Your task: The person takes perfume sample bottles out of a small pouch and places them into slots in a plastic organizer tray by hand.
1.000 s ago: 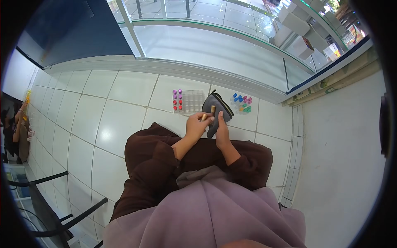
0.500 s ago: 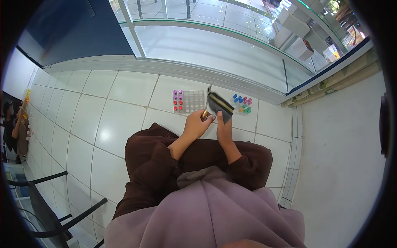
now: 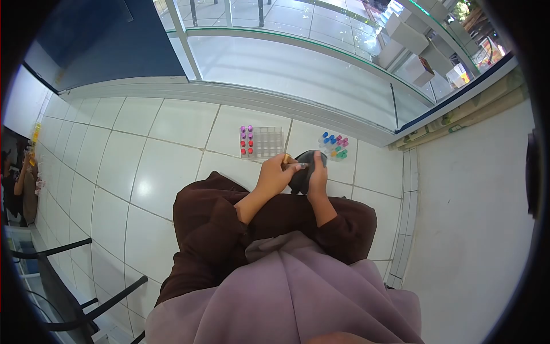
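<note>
My left hand is closed on a small gold-coloured item, and its fingertips meet the dark grey pouch. My right hand grips the pouch from its right side, thumb on top. Just beyond my left hand, a clear divided tray lies on the floor, with purple-topped and red-topped pieces in its left columns. Right of the pouch lie several small pieces with blue, pink, green and orange tops.
A glass display case runs along the far side. At the right is a white wall. Black chair parts stand at lower left. Another person shows at the far left edge.
The pouch has turned and come down lower between my hands; its yellowish zip edge no longer shows. My left hand has moved slightly right against it, still with the gold-coloured item.
</note>
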A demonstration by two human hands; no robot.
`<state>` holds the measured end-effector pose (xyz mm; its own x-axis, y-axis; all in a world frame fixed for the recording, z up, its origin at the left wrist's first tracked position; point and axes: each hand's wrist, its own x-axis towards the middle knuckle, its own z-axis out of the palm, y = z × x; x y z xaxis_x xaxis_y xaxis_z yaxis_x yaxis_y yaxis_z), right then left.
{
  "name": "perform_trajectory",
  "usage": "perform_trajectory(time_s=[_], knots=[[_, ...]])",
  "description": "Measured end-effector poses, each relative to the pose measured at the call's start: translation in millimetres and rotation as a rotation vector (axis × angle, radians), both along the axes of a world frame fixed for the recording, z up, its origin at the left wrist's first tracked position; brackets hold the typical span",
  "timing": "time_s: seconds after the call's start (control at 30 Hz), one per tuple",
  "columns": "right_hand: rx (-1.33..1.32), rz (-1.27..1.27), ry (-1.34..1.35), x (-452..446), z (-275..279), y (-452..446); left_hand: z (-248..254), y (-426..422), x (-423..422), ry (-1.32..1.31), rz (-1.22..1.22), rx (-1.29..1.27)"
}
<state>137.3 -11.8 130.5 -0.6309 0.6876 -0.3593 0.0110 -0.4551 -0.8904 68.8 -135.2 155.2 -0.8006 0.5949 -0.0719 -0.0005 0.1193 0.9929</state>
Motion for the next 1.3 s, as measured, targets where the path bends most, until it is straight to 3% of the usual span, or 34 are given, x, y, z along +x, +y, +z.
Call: perform_trajectory(time_s=[0.1,0.23,0.33,0.43,0.53,0.63,0.73,0.83,0.93,1.0,1.07,1.17,1.23,1.3], knots=[[-0.194,-0.097,0.179,-1,3,9,4,-2,-8,-0.266,0.040,0.108],[-0.331,0.031,0.274,2,25,-5,7,-4,-12,-0.609,-0.001,0.179],[-0.158,0.298,0.265,3,3,-16,7,-3,-6,-0.705,-0.038,0.156],[-0.034,0.290,0.215,8,9,-23,7,-6,-7,-0.711,-0.054,0.044],[0.083,0.261,0.179,9,22,-24,11,-5,-6,-0.551,-0.018,-0.208],[0.215,0.123,0.142,3,19,-19,5,-1,-5,0.028,0.057,-0.352],[0.233,0.002,0.079,-2,11,-5,9,-3,-6,0.352,0.168,-0.340],[0.228,0.087,0.087,0,11,-4,29,-2,-9,0.223,0.244,-0.018],[0.305,0.194,0.064,0,18,-11,5,4,-26,0.340,0.275,0.019],[0.355,0.290,0.042,1,19,-14,-4,4,-30,0.261,0.213,0.092],[0.326,0.250,0.013,0,14,-15,-5,1,-29,0.093,0.134,0.112],[0.225,0.127,-0.097,0,13,-10,13,-1,-23,0.063,0.205,0.138],[0.021,-0.020,-0.190,-2,12,-2,22,-2,-20,0.150,0.194,0.106],[0.044,-0.049,-0.247,-3,6,-1,19,-1,-18,0.280,0.167,0.054]])
